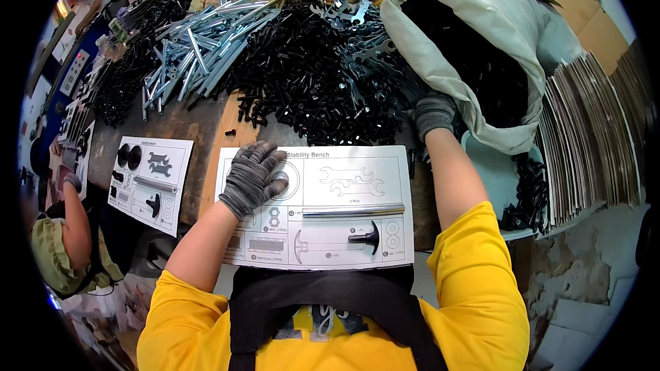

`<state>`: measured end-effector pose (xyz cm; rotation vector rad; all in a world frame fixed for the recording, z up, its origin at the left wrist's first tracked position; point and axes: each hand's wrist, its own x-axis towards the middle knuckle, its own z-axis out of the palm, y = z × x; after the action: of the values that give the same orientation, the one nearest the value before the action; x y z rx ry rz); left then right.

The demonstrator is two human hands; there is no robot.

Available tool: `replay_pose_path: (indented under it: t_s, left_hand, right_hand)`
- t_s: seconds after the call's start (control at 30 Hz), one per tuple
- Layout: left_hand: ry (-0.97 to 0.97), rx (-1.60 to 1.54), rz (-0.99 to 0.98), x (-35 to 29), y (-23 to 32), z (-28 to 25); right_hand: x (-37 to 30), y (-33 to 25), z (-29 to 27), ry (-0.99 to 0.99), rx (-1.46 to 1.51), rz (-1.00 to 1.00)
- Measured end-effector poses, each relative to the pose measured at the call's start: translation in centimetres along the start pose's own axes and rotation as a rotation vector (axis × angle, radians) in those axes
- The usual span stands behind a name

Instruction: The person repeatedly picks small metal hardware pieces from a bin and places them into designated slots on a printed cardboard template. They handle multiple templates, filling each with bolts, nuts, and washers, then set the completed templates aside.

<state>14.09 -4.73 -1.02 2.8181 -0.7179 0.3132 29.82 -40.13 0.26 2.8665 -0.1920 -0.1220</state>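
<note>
A white card [337, 251] printed with outlines of parts lies in front of me. On it rest a shiny metal tube [353, 211] and a black T-shaped handle [370, 238]. My left hand [251, 177], in a grey striped glove, lies flat on the card's upper left, fingers stretched over a printed ring and holding nothing. My right hand [434, 113], also gloved, reaches past the card's upper right corner, between the heap of flat open-end wrenches [375, 51] and the mouth of a white sack [412, 0]. Its fingers are mostly hidden.
Heaps of black bolts [295, 62] and silver tubes [206, 48] cover the table's back. A second card with parts [148, 182] lies left, near a co-worker's arm [74, 223]. At right stand a pale tub [474, 148] with black pieces and stacked cardboard [584, 137].
</note>
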Motion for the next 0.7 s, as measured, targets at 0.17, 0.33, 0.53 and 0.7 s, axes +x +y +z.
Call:
replay_pose_path:
  t_s: [0.17, 0.33, 0.53, 0.7]
  left_hand:
    - [-0.003, -0.013, -0.010, -0.1, -0.1, 0.1]
    - [0.024, -0.090, -0.026, 0.0, -0.2, 0.4]
    - [0.093, -1.065, -0.146, 5.5, 4.8, -2.1]
    - [-0.209, -1.340, -0.212, 8.0, 6.2, -3.3]
  right_hand:
    - [-0.9, 1.3, 0.3, 0.145, 0.086, -0.195]
    - [-5.4, 1.1, -2.2, -0.487, 1.501, -0.141]
    - [-11.1, -1.9, -6.3, -0.683, 1.358, -0.551]
    - [-12.9, -3.4, -5.3, -0.690, 1.379, -0.512]
